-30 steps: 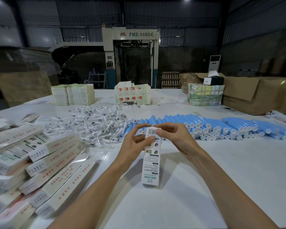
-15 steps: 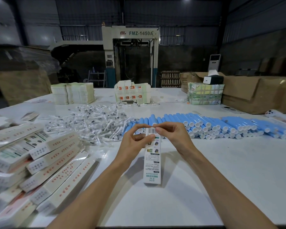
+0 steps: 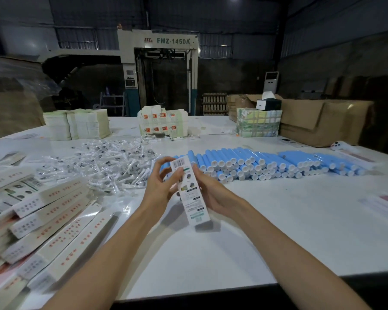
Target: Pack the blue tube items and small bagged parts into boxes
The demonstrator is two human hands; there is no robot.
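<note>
- Head view: the left hand (image 3: 159, 186) pinches the upper end of a slim white box (image 3: 192, 194), with its thumb on the printed face below the barcode
- The right hand (image 3: 213, 195) grips the same box lower down, fingers curled behind it
- The box leans with its top to the left, its lower end close above the white table (image 3: 278, 220)
- Blue tubes (image 3: 267, 162) lie in rows just beyond the right hand
- Small bagged parts (image 3: 103, 162) are heaped beyond the left hand
- Closed boxes (image 3: 45, 211) are stacked left of the left forearm

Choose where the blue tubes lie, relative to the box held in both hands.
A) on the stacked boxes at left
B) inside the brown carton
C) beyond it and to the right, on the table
C: the blue tubes lie piled on the white table, beyond the box and stretching rightward.
</note>
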